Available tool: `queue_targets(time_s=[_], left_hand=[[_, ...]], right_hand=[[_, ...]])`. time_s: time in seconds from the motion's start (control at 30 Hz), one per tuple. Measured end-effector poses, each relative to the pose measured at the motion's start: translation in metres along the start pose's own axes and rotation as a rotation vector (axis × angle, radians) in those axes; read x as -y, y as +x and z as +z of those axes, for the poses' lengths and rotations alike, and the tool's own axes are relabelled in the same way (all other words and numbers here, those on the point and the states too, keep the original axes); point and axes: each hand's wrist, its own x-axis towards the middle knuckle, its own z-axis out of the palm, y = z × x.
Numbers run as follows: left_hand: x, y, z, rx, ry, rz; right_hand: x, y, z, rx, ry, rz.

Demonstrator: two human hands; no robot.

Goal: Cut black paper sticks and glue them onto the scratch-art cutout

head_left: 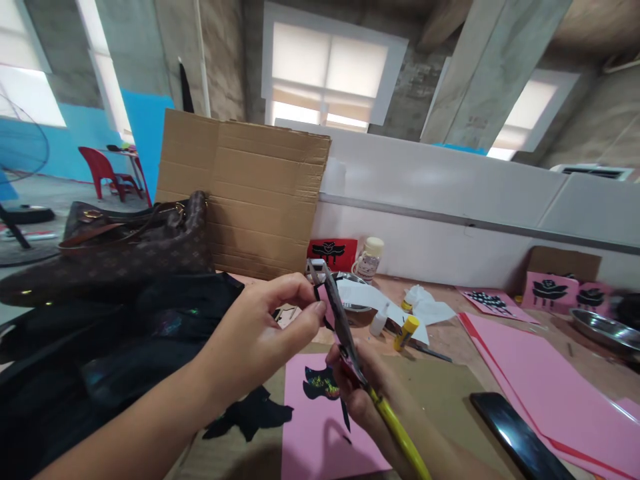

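Finger and thumb of my left hand [273, 320] pinch a small pink paper piece with black edges [325, 301]. Grey-bladed scissors [343, 327] are in my right hand [367, 387], a long yellow handle running down beneath it. Their blades stand slightly apart, right against the pinched piece; whether they are cutting I cannot tell. Below my hands lies a pink sheet [303, 427] bearing a black cut-out with coloured flecks [320, 383]. A larger ragged piece of black paper [255, 410] rests left of it on brown cardboard.
A yellow glue stick [406, 333], a small white bottle [379, 320] and a jar [369, 259] stand behind my hands. On the right are a phone [515, 433], stacked pink sheets [555, 380] and a metal bowl [607, 330]. A brown handbag [135, 247] and upright cardboard [250, 193] occupy the left.
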Motion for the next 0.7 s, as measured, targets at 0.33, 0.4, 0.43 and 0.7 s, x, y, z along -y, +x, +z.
queue_targets(time_s=[0.33, 0.4, 0.43, 0.7], left_hand=[[0.008, -0.003, -0.001, 0.003, 0.005, -0.040], [0.008, -0.003, 0.000, -0.005, 0.019, -0.032], [0.007, -0.003, 0.000, -0.004, 0.024, -0.030], [0.006, -0.002, -0.003, 0.013, 0.080, 0.018]], right_hand=[[0.003, -0.008, 0.000, -0.025, -0.002, 0.026], [-0.004, -0.008, 0.001, -0.025, -0.016, 0.022], [-0.008, -0.008, 0.001, -0.020, -0.013, 0.020], [0.004, -0.013, -0.002, -0.017, 0.001, 0.059]])
